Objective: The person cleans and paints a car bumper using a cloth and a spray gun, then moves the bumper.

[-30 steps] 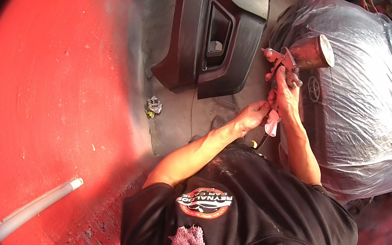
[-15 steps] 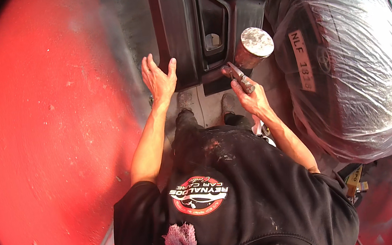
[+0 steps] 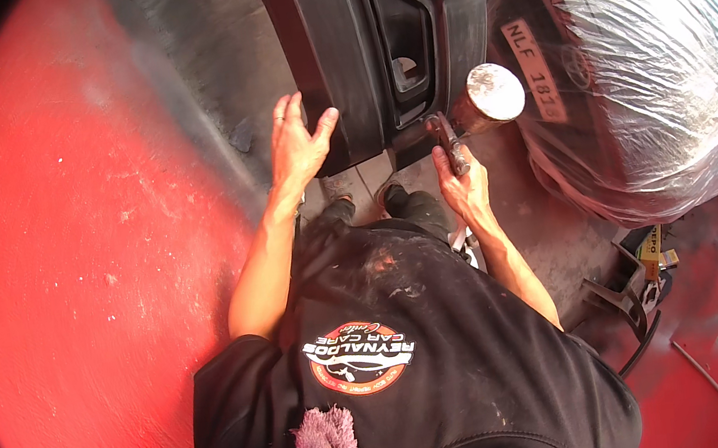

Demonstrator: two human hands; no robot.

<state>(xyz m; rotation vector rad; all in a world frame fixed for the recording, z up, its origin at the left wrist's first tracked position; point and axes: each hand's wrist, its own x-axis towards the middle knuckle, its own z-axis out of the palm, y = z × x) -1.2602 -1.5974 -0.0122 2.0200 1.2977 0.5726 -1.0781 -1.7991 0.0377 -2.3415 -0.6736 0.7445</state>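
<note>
In my right hand (image 3: pixel 469 191) is a paint spray gun (image 3: pixel 450 141), its grip wrapped by my fingers. A round cup (image 3: pixel 496 93) with a pale, paint-smeared top sits on the gun, tilted to the right. Just beyond the gun stands a dark grey car bumper (image 3: pixel 338 64) with a deep, slanted recess in its face. My left hand (image 3: pixel 298 148) is open, fingers spread, beside the bumper's near left edge. It holds nothing, and I cannot tell whether it touches the bumper.
A car (image 3: pixel 611 73) under clear plastic sheeting stands close on the right. Red-painted floor (image 3: pixel 94 277) spreads along the left, bordering grey concrete (image 3: pixel 203 72). Dark brackets (image 3: pixel 626 288) and a small yellow box (image 3: pixel 650 247) lie at the lower right, near a thin rod (image 3: pixel 708 377).
The view has shifted and turned slightly. My right hand and the spray gun show a little farther right and lower against the bumper. My left hand stays open beside it.
</note>
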